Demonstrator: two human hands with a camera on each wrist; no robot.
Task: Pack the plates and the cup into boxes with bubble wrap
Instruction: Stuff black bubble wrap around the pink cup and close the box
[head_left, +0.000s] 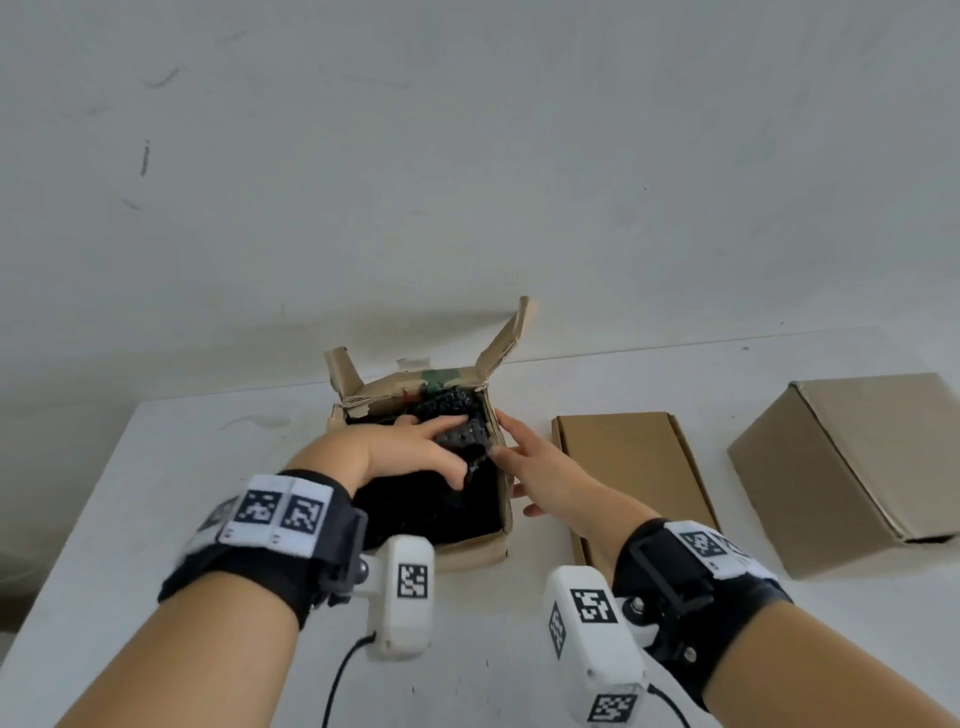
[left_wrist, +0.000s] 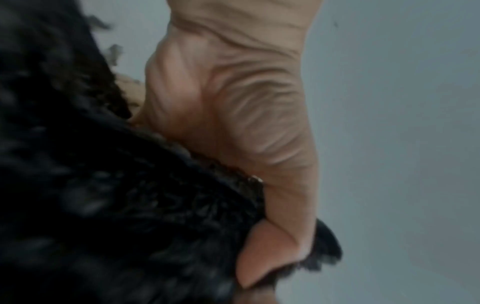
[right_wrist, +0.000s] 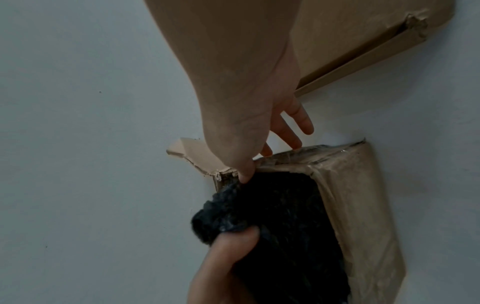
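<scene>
An open cardboard box (head_left: 470, 553) stands mid-table with its flaps up. Black bubble wrap (head_left: 457, 415) fills it, and whatever lies under the wrap is hidden. My left hand (head_left: 415, 447) reaches into the box from the left, fingers spread over a raised fold of the wrap. In the left wrist view the thumb of that hand (left_wrist: 246, 123) curls round the bubble wrap (left_wrist: 103, 185). My right hand (head_left: 530, 467) is at the box's right wall, thumb tip on the rim beside the wrap (right_wrist: 285, 226), fingers straight outside the wall. No plate or cup shows.
A flat closed cardboard box (head_left: 634, 467) lies just right of the open one, close to my right wrist. A larger closed box (head_left: 852, 467) sits at the far right. The white table (head_left: 156, 519) meets a pale wall right behind the open box.
</scene>
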